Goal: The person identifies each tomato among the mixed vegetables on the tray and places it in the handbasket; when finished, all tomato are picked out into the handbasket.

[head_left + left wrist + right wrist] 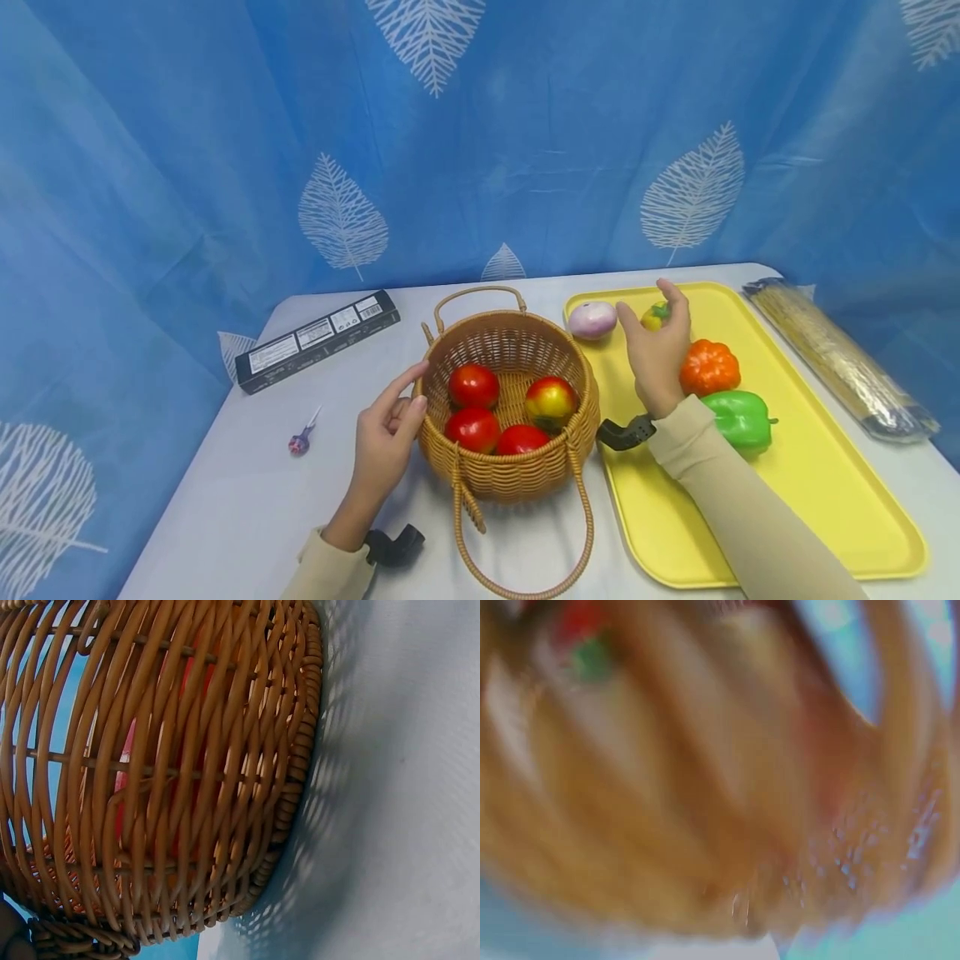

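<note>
A brown wicker basket [510, 479] with two handles stands mid-table, holding several glossy red fruits [474, 387], one of them a red-and-yellow fruit [551, 402]. At its left rim is my left hand [386, 437], with index fingertip and thumb right at the edge. The left wrist view is filled by the basket's woven side [187, 765]. Over the yellow tray [825, 517], my right hand [660, 354] has thumb and fingers spread and holds nothing. It is nearest a purple-and-white vegetable [592, 320] and a partly hidden yellow vegetable with a green top [656, 316]. The right wrist view is blurred.
On the tray also lie an orange pumpkin [709, 367] and a green bell pepper [741, 421]. Right of it is a pack of spaghetti [840, 358]. A long black box [318, 340] and a small lollipop [300, 442] lie left. A blue curtain [525, 167] hangs behind.
</note>
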A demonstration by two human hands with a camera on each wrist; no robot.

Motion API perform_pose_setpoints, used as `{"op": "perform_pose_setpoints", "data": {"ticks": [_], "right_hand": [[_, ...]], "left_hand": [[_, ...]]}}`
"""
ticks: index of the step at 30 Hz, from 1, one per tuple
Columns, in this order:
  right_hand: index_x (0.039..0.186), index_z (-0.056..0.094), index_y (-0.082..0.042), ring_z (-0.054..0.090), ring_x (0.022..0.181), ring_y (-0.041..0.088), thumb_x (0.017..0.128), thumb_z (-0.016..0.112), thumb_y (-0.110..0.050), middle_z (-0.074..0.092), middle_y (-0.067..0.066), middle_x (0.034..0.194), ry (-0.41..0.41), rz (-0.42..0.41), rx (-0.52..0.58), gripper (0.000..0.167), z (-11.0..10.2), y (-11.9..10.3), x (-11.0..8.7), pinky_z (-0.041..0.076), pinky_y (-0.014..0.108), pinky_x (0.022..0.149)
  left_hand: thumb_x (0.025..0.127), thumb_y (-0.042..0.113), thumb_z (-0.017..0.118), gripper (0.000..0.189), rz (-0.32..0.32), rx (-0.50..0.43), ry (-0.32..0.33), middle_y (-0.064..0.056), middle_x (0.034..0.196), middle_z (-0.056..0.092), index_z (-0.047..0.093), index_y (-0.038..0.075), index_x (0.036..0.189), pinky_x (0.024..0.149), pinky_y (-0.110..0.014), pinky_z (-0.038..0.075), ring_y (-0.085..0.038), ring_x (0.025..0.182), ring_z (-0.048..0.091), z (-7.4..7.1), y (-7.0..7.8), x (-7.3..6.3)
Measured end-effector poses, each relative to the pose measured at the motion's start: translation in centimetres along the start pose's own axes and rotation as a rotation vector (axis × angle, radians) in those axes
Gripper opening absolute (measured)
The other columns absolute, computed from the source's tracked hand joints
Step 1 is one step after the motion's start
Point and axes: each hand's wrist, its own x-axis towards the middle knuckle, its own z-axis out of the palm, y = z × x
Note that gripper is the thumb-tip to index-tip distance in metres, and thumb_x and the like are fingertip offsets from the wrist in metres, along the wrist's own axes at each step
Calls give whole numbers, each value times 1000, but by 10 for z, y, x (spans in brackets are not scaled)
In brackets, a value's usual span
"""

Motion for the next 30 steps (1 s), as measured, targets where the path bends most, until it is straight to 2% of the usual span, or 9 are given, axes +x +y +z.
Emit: {"op": "perform_pose_setpoints", "data": {"ticks": [3,10,15,18,24,30], "right_hand": [[151,44,-16,33,143,20,94,74,-23,37,4,157,17,6,-57,65,1,5,2,28,37,118],[150,44,-18,35,142,23,94,73,-23,38,6,154,88,-38,-193,63,-2,18,8,24,33,118],[154,38,-19,35,141,22,95,70,-21,34,5,157,77,-4,-234,67,-3,24,12,25,33,118],[156,34,-18,37,139,25,97,66,-19,33,8,157,65,29,-261,67,-2,26,14,27,34,117],[155,34,-12,39,136,30,96,62,-14,35,14,154,90,75,-296,65,-5,41,21,28,37,117],[153,37,-8,37,139,31,95,65,-11,37,18,153,116,71,-308,65,-7,53,25,25,36,118]], "left_hand": [[96,-7,61,42,-5,-2,4,3,55,34,62,2,138,40,-23,24,-8,47,28,0,-1,-1],[97,-6,60,43,-11,-12,2,3,56,34,62,4,138,39,-23,24,-8,47,28,0,-2,-2],[97,-7,60,42,-16,-5,2,3,56,34,62,2,138,40,-23,23,-8,47,28,0,1,-1],[98,-5,61,42,-11,-9,2,4,56,34,62,5,139,40,-23,24,-8,48,28,-1,0,-1],[96,-7,61,43,0,-4,1,4,56,34,62,2,138,40,-23,23,-8,48,28,0,0,-1],[97,-6,61,42,-9,8,-1,4,56,34,62,3,138,40,-23,24,-7,48,28,0,0,-2]]}}
